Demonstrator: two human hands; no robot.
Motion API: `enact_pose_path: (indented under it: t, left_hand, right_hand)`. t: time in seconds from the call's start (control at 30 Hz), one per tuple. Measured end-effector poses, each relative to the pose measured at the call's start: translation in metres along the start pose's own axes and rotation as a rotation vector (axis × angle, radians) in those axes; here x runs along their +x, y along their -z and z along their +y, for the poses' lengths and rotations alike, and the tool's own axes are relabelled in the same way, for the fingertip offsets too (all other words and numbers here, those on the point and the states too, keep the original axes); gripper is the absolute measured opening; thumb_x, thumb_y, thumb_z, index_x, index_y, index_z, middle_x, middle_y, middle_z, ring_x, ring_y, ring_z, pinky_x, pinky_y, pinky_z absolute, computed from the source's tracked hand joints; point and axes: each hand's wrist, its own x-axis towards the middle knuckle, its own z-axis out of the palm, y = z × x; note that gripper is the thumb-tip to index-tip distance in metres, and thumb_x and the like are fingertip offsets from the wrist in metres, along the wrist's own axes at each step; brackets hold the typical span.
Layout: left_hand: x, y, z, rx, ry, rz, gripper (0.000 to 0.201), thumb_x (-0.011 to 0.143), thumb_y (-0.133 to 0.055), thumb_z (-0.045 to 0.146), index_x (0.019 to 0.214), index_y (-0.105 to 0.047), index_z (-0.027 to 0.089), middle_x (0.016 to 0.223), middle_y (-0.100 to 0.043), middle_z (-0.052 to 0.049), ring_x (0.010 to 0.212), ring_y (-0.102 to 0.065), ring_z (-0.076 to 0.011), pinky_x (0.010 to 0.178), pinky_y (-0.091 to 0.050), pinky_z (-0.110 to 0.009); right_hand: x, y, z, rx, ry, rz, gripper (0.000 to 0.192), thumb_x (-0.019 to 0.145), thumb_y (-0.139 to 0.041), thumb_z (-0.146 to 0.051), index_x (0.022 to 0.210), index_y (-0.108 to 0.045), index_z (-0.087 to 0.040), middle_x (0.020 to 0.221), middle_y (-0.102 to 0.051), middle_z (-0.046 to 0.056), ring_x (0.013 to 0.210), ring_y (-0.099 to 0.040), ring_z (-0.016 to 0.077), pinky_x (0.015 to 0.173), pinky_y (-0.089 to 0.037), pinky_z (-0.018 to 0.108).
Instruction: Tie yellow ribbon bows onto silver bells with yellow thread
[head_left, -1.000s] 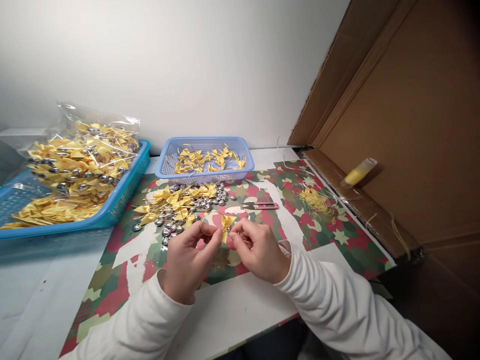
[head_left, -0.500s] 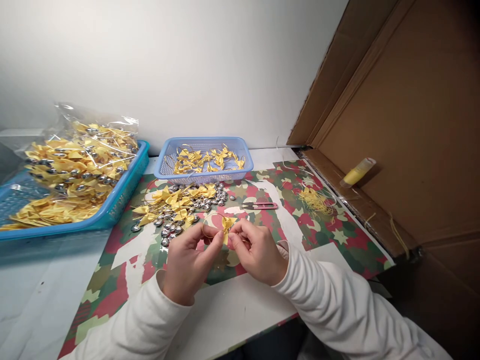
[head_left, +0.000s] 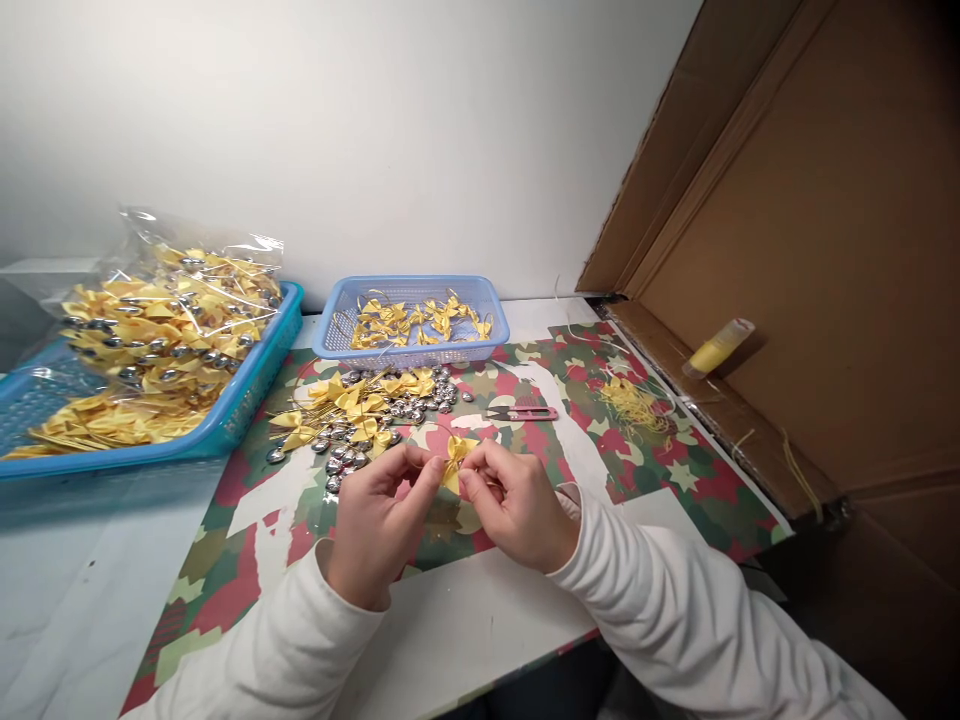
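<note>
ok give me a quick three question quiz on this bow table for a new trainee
1. True or false: both hands pinch one yellow bow.
2. The red snips lie: A) in the small basket B) on the patterned mat C) in the cardboard box.
3. What sits loose among the bows in the pile beyond the hands?

Key: 1 true; 2 B; 3 small silver beads.

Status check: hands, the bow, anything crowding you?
Left hand and right hand both pinch one yellow bow above the patterned mat. Loose bows and silver beads lie just beyond the fingers; snips apart, right.
</note>
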Motion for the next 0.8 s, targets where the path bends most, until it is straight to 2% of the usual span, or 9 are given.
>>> enact_pose_path:
  t: [0.37, 0.8]
  left_hand:
    - [-0.0006, 0.0000, 0.0035, 0.011, -0.023, 0.000, 0.021, 0.081, -0.061, 0.033, 0.065, -0.061, 0.019, 0.057, -0.056, 0.002, 0.052, -0.048, -0.0112, 0.049, -0.040, -0.022]
    - [-0.0012, 0.0011, 0.0006, 0.003, -0.061, -0.022, 0.018, 0.081, -0.061, 0.030, 0.068, -0.062, 0.019, 0.061, -0.059, 0.002, 0.057, -0.053, -0.0121, 0.053, -0.043, -0.022]
  right_hand:
    - [0.0005, -0.0001, -0.0018, -0.019, 0.007, 0.033, 0.012, 0.087, -0.047, -0.020, 0.076, -0.050, -0.019, 0.051, -0.041, -0.007, 0.043, -0.038, 0.0077, 0.045, -0.030, 0.020]
    - [-0.0002, -0.0011, 0.0002, -0.029, 0.006, 0.043, 0.012, 0.087, -0.048, -0.021, 0.076, -0.052, -0.019, 0.052, -0.043, -0.007, 0.043, -0.039, 0.0081, 0.046, -0.032, 0.020]
